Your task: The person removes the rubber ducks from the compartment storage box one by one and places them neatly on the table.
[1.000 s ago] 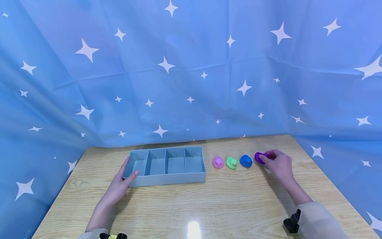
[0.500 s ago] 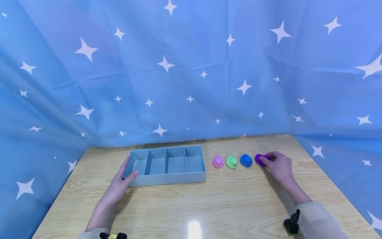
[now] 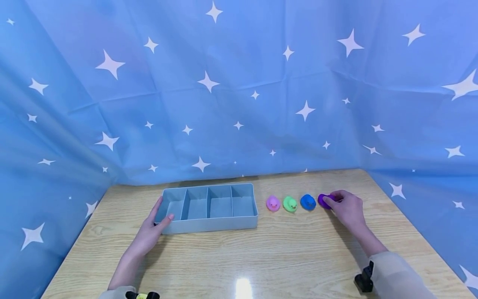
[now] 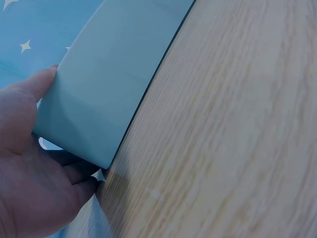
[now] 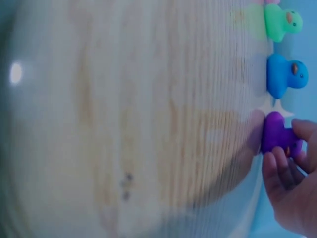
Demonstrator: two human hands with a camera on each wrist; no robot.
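Observation:
A light blue box (image 3: 213, 224) with several compartments in a row stands on the table. My left hand (image 3: 147, 235) holds its left end, thumb over the front rim and fingers along the side. In the left wrist view, the hand (image 4: 34, 173) curls round the corner of the box wall (image 4: 106, 79). To the right, my right hand (image 3: 349, 209) pinches a purple toy duck (image 3: 324, 202) between thumb and fingers. The right wrist view shows the purple duck (image 5: 272, 131) at table level, its head partly covered by the fingers.
Between box and right hand, a pink duck (image 3: 273, 204), a green duck (image 3: 289, 204) and a blue duck (image 3: 308, 202) stand in a row on the wooden table (image 3: 284, 253). A blue star-patterned curtain (image 3: 239, 95) hangs behind the table and along both sides.
The right hand and the purple duck have shifted slightly left, toward the blue duck. The left hand and the box stay in place; the head view has tilted a little.

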